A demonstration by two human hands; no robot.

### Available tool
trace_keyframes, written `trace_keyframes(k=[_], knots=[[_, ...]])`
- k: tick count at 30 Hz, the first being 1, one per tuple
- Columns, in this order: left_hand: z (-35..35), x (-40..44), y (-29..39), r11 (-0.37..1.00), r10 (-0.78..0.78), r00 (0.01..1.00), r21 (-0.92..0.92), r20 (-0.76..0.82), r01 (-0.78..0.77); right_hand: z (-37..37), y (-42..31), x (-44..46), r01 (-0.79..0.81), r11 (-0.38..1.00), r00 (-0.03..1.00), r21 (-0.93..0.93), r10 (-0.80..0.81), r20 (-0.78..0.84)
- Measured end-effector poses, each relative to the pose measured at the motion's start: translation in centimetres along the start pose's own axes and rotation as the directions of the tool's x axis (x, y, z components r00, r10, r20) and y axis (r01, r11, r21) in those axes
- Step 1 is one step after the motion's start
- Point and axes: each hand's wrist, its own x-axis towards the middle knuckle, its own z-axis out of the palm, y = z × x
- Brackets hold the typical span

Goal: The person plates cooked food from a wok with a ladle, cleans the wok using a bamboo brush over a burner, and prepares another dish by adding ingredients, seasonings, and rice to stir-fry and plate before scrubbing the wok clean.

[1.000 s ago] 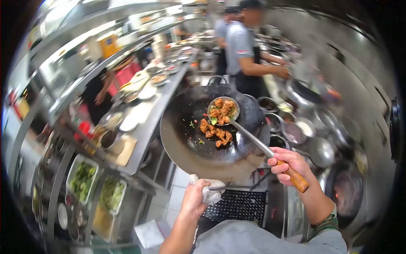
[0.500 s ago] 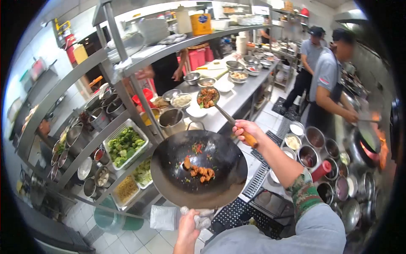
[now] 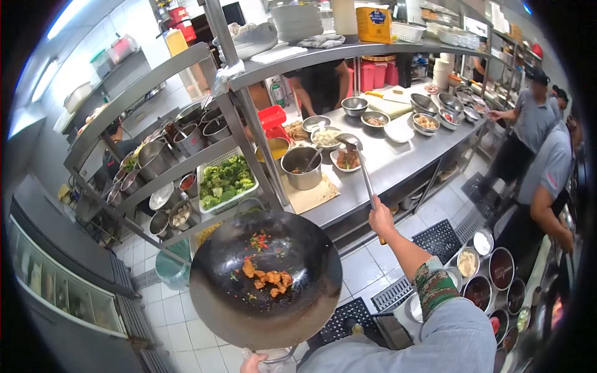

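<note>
At the bottom edge, my left hand [image 3: 254, 363] is closed on the handle of a big dark wok [image 3: 211, 304], with a pale cloth [image 3: 277, 362] at the grip. Browned fried pieces [image 3: 270, 280] and red and green bits lie inside the wok. My right hand [image 3: 380, 219] is wrapped round the handle of a long metal ladle [image 3: 367, 177]. The ladle's head is tipped over a white bowl [image 3: 336, 163] on the steel counter [image 3: 388, 171], and reddish-brown food [image 3: 348, 160] shows in that bowl.
A steel pot [image 3: 303, 169] stands left of the bowl. Broccoli [image 3: 227, 181] fills a basket on the left rack. A person [image 3: 320, 87] stands behind the counter. Co-workers in grey shirts [image 3: 538, 115] are at the right, beyond several sauce containers [image 3: 479, 292].
The view has swung right to left. My right hand has carried the ladle from above the wok to the counter and tipped it over the bowl. The wok remains in my left hand.
</note>
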Motion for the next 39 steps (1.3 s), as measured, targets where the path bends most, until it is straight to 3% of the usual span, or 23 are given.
trace_keyframes(k=[3, 5, 7, 9, 11, 12, 14, 15, 16, 17, 18, 19, 21, 23, 25, 28, 30, 31, 33, 35, 36, 37, 39], knots=[[-0.5, -0.2, -2.2, 0.985, -0.05, 0.995, -0.172, -0.082, 0.035, -2.3, 0.0, -1.4, 0.144, 0.987, 0.988, 0.065, -0.141, -0.058], [-0.4, 0.0, -4.3, 0.912, 0.129, 0.991, -0.397, 0.046, -0.1, -8.0, -2.6, -4.4, 0.092, 0.908, 0.987, 0.409, -0.138, 0.085], [0.6, -3.7, -6.8, 0.889, 0.073, 0.997, -0.455, 0.04, -0.047, -12.7, -0.8, -7.8, 0.181, 0.749, 0.938, 0.638, -0.326, 0.117], [0.2, -6.0, -5.3, 0.887, 0.006, 1.0, -0.461, -0.017, -0.013, -15.4, -1.6, -15.2, 0.114, 0.879, 0.84, 0.463, -0.334, 0.428], [-5.4, -5.1, -5.4, 0.86, 0.177, 0.981, -0.496, 0.073, -0.118, -10.6, -6.3, -24.3, 0.537, 0.763, 0.63, 0.36, -0.647, 0.43], [-8.8, -1.2, -7.6, 0.869, 0.38, 0.925, -0.35, 0.016, -0.351, -8.0, -9.3, -27.4, 0.552, 0.747, 0.598, 0.37, -0.664, 0.449], [-9.9, 0.8, -2.8, 0.846, 0.286, 0.945, -0.505, 0.155, -0.173, -3.9, -15.7, -30.8, 0.391, 0.699, 0.559, 0.6, -0.697, 0.448], [-12.9, 9.2, -4.1, 0.754, 0.651, 0.703, -0.135, 0.285, -0.643, -3.3, -19.2, -30.5, 0.215, 0.758, 0.567, 0.615, -0.61, 0.554], [-10.2, 6.3, -1.9, 0.532, 0.812, 0.524, 0.045, 0.258, -0.846, -5.0, -20.6, -30.1, 0.079, 0.788, 0.544, 0.611, -0.548, 0.636], [-9.7, 4.3, -2.7, 0.527, 0.822, 0.522, 0.043, 0.229, -0.849, -7.5, -21.6, -29.4, -0.056, 0.808, 0.506, 0.587, -0.483, 0.714], [-9.6, 3.2, -3.8, 0.765, 0.621, 0.779, -0.282, 0.088, -0.579, -9.4, -20.6, -29.2, -0.061, 0.829, 0.487, 0.557, -0.462, 0.741], [-9.9, 2.2, -5.1, 0.772, 0.312, 0.947, -0.6, 0.073, -0.208, -10.2, -19.3, -29.0, -0.088, 0.849, 0.461, 0.521, -0.429, 0.777], [-12.2, 0.7, -6.3, 0.734, 0.393, 0.917, -0.625, 0.071, -0.266, -10.7, -19.5, -30.8, -0.231, 0.796, 0.454, 0.56, -0.421, 0.785], [-14.6, 0.6, -7.3, 0.825, 0.191, 0.978, -0.554, 0.084, -0.114, -11.1, -22.8, -32.1, -0.316, 0.802, 0.464, 0.507, -0.335, 0.82], [-14.8, -0.2, -6.3, 0.787, 0.263, 0.965, -0.575, -0.016, -0.224, -10.9, -24.4, -33.4, -0.39, 0.767, 0.476, 0.509, -0.305, 0.825], [-15.0, -0.9, -10.8, 0.764, 0.559, 0.81, -0.271, -0.177, -0.586, -12.0, -25.6, -34.4, -0.304, 0.827, 0.499, 0.473, -0.285, 0.819], [-13.8, -1.2, -13.9, 0.779, 0.616, 0.747, 0.055, -0.251, -0.624, -10.0, -25.6, -35.3, -0.216, 0.936, 0.451, 0.278, -0.156, 0.879], [-13.6, 0.5, -14.6, 0.732, 0.679, 0.681, 0.192, -0.274, -0.653, -8.2, -27.0, -36.4, -0.477, 0.836, 0.346, 0.272, -0.106, 0.932], [-13.3, 4.0, -14.1, 0.65, 0.759, 0.574, 0.405, -0.307, -0.643, -5.6, -30.3, -38.6, -0.809, 0.53, 0.218, 0.253, -0.13, 0.967], [-14.6, 5.2, -9.7, 0.872, 0.472, 0.85, -0.017, -0.233, -0.489, -2.0, -30.5, -39.8, -0.921, 0.329, 0.151, 0.209, -0.193, 0.97], [-16.6, 6.9, -8.9, 0.898, 0.416, 0.907, -0.13, -0.065, -0.421, -0.8, -29.4, -39.8, -0.961, 0.244, 0.077, 0.13, -0.217, 0.973], [-18.7, 6.9, -8.0, 0.909, 0.392, 0.918, -0.123, -0.067, -0.397, 0.3, -28.3, -39.7, -0.987, 0.156, 0.008, 0.047, -0.246, 0.969], [-20.9, 6.6, -7.2, 0.896, 0.151, 0.917, -0.443, 0.368, 0.03, 1.4, -23.7, -39.0, -0.997, 0.027, -0.074, -0.069, -0.307, 0.949]])
